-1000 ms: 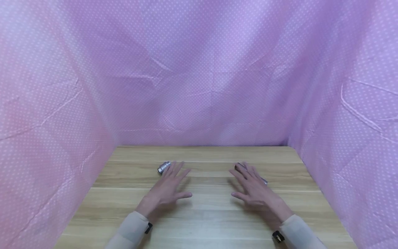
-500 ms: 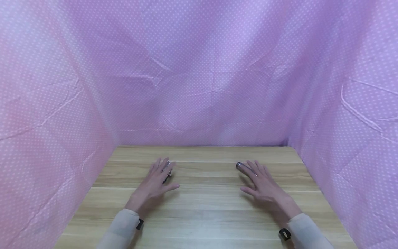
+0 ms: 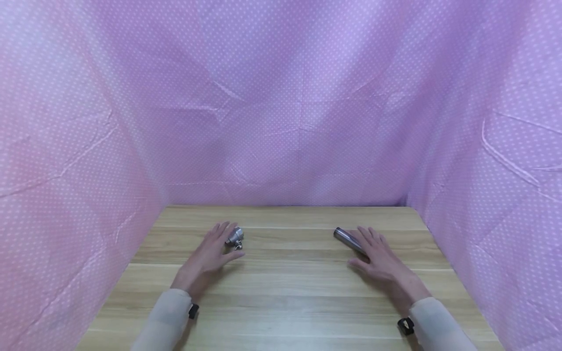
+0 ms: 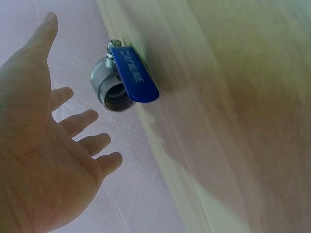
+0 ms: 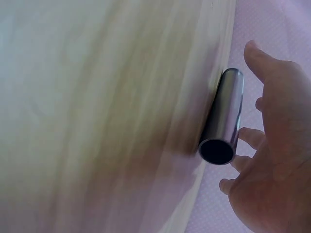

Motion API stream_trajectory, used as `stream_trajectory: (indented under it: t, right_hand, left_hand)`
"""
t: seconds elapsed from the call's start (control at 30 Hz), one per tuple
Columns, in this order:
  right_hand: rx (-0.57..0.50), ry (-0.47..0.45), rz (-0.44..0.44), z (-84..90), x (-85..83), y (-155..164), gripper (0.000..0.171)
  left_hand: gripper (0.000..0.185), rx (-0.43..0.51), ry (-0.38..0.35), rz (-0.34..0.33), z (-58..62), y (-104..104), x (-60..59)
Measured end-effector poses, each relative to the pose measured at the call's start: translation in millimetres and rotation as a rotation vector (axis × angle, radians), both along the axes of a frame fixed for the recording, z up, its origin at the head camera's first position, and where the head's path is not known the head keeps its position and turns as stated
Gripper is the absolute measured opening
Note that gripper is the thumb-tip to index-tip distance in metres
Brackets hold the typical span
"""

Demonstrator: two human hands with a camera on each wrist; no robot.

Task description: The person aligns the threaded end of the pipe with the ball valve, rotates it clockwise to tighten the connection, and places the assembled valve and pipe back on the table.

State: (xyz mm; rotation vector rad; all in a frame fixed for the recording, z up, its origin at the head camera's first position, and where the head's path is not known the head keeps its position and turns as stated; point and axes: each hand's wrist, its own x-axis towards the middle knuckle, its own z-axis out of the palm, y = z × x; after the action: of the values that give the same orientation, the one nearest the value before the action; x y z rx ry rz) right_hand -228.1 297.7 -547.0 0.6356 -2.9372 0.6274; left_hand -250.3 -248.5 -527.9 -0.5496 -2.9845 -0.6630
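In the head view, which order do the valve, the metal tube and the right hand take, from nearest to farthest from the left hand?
1. The valve: right beside the left hand, at its fingertips.
2. The metal tube: across the table, on the right side.
3. The right hand: farther right, beside the tube.

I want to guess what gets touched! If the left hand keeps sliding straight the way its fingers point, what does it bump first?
Probably the valve. It lies just ahead of the left hand, beside the fingertips, though the exact gap is unclear.
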Motion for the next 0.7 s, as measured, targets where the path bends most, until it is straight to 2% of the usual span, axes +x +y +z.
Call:
stream_trajectory:
  t: [0.27, 0.53, 0.7]
  right_hand:
    - [-0.027, -0.027, -0.018, -4.9, -7.2, 7.6, 0.091]
    - [-0.079, -0.051, -0.037, -8.0, -10.1, 12.4, 0.09]
    - [-0.116, -0.018, -0.02, -9.9, -11.9, 14.0, 0.085]
  left_hand:
    - [0.094, 0.062, -0.024, 0.028, -2.5, -8.3, -6.7]
    - [0.089, 0.112, -0.063, 0.017, -6.3, -12.0, -13.3]
    - [0.088, 0.128, -0.097, 0.024, -7.8, -11.2, -17.1]
